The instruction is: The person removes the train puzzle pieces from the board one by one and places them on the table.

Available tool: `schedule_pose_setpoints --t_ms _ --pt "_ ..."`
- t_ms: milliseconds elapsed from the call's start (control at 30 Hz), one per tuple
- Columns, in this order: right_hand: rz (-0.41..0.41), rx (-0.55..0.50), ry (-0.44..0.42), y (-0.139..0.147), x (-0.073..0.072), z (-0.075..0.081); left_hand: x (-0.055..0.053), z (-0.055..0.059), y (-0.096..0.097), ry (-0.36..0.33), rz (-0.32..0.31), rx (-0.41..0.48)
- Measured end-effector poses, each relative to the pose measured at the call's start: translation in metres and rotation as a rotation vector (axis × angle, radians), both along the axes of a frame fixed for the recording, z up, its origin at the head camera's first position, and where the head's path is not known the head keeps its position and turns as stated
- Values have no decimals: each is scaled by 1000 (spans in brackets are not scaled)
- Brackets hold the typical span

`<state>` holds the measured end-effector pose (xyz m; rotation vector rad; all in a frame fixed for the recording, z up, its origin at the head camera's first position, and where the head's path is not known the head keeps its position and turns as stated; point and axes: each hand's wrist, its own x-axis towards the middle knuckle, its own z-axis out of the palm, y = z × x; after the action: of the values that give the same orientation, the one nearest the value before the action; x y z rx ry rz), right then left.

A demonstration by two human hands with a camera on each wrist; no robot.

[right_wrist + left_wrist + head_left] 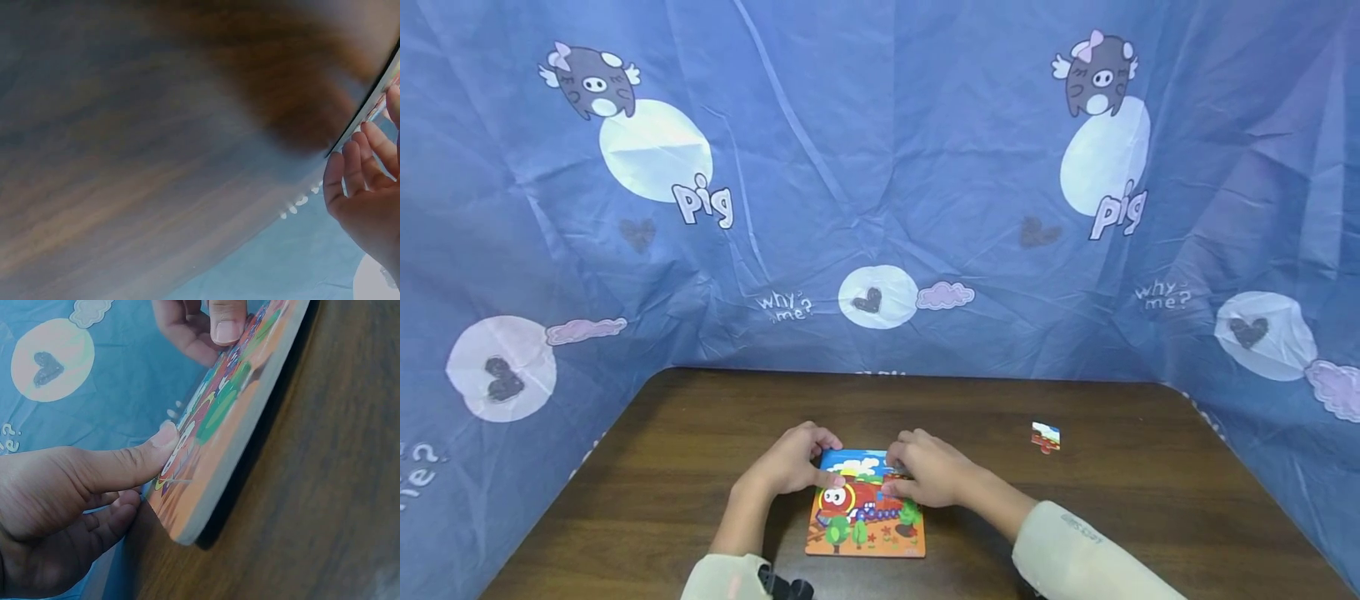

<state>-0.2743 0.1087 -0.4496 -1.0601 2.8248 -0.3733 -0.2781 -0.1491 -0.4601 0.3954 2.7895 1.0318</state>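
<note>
A square jigsaw puzzle (857, 540) with a red cartoon train, green trees and orange ground lies on the table in front of me. My left hand (790, 462) grips its left side, thumb on the picture near the train's face and fingers at the edge. At the opposite side my right hand (931, 471) holds the upper right part, its thumb (228, 330) pressed on the face and its fingers (355, 165) along the edge. That hand covers the puzzle's upper right corner. One loose jigsaw piece (1046, 435), with blue, white and red print, lies farther to the right.
Brown wood-grain table (715, 417) carries the puzzle. Behind it and at both sides hangs a blue curtain (880, 208) printed with pigs, hearts and clouds. A small black object (786, 586) shows by the left sleeve.
</note>
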Motion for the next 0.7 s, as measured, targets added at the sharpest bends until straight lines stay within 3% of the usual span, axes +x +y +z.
schedule_pose_setpoints --t_ms 300,700 --pt "-97 -116 -146 -9 1 2 0 -1 -2 14 -8 6" --pt "-115 -209 -203 -10 -1 1 2 -1 0 37 4 8"
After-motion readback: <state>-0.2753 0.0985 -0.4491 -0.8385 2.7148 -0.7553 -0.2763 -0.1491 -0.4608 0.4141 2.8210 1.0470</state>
